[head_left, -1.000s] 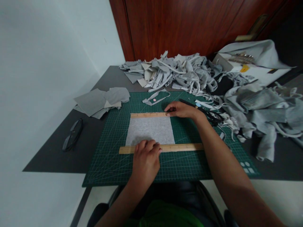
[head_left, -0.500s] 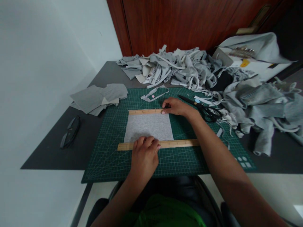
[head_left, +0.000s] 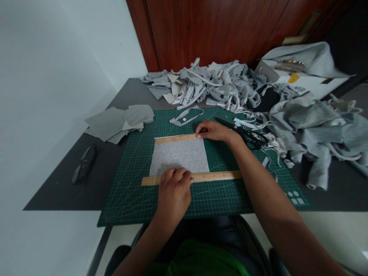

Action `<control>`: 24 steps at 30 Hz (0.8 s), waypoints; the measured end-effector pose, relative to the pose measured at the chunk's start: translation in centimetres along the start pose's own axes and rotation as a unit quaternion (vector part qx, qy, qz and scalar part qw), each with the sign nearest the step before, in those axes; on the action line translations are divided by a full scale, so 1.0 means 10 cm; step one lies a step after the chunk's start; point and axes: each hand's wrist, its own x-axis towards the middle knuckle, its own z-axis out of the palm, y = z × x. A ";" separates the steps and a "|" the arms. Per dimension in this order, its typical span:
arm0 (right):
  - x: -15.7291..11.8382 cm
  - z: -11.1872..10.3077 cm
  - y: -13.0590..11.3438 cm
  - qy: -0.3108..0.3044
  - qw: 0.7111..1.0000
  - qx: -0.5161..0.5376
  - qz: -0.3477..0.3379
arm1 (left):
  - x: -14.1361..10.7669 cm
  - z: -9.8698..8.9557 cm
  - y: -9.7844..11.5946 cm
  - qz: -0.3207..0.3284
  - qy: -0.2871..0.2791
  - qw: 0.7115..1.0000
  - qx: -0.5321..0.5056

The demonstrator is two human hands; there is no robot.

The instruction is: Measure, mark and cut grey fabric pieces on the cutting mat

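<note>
A rectangle of light grey cloth (head_left: 181, 155) lies flat on a green cutting mat (head_left: 129, 199). Along its near edge runs a long wooden ruler (head_left: 212, 176). My left hand (head_left: 175, 188) is on that ruler, fingers curled over it and pressing down. Near the cloth's far edge lies a shorter wooden ruler (head_left: 175, 138), slightly slanted, with a thin strip of cloth showing beyond its left part. My right hand (head_left: 214, 131) pinches this ruler's right end between thumb and fingers. My right forearm hides the long ruler's right end.
Black scissors (head_left: 244, 134) lie right of my right hand. A loop of grey fabric (head_left: 184, 115) is beyond the cloth. Grey pieces (head_left: 112, 122) and eyeglasses (head_left: 84, 163) lie left. Scrap heaps (head_left: 201, 84) and a white box (head_left: 304, 82) fill the back and right.
The shorter ruler's left end has swung slightly toward me, baring a strip of the cloth's far edge. Both hands keep their places on the rulers. The view has shifted slightly.
</note>
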 end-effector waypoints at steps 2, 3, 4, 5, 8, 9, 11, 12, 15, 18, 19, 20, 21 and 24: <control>0.00 -0.02 0.03 -0.004 1.000 0.013 0.001 | 0.00 0.00 0.00 -0.001 -0.002 1.000 0.002; 0.00 -0.03 0.05 -0.005 1.000 0.015 0.004 | 0.00 -0.01 0.00 -0.001 -0.003 1.000 0.003; -0.01 -0.05 0.06 -0.008 1.000 0.017 0.009 | 0.00 -0.01 0.01 -0.002 -0.003 1.000 0.004; -0.02 -0.08 0.08 -0.011 1.000 0.017 0.018 | 0.00 -0.01 0.01 -0.002 -0.002 1.000 0.004; -0.10 -0.20 0.16 -0.015 0.998 0.000 0.060 | 0.01 0.00 0.00 0.001 0.002 1.000 0.004; -0.14 -0.24 0.19 -0.012 0.997 -0.013 0.076 | 0.01 0.00 0.00 0.002 0.004 1.000 0.003; -0.20 -0.32 0.25 -0.003 0.994 -0.043 0.102 | 0.01 0.00 0.00 0.002 0.005 1.000 0.000; -0.23 -0.35 0.27 0.000 0.992 -0.054 0.113 | 0.00 0.00 -0.01 0.002 0.006 1.000 -0.001; -0.26 -0.39 0.28 -0.009 0.989 -0.065 0.136 | 0.01 0.00 -0.01 0.000 0.007 1.000 -0.002; -0.24 -0.37 0.23 -0.021 0.988 -0.072 0.135 | 0.01 0.01 -0.01 -0.003 0.004 1.000 0.000; -0.24 -0.36 0.20 -0.025 0.988 -0.072 0.132 | 0.01 0.01 -0.01 -0.004 0.002 1.000 -0.001; -0.23 -0.34 0.18 -0.029 0.989 -0.070 0.127 | 0.01 0.01 -0.01 -0.005 0.000 1.000 -0.001; -0.22 -0.33 0.16 -0.033 0.990 -0.064 0.124 | 0.01 0.01 0.00 -0.005 0.000 1.000 -0.002; -0.22 -0.31 0.13 -0.045 0.991 -0.050 0.120 | 0.01 0.00 0.00 -0.004 0.000 1.000 -0.003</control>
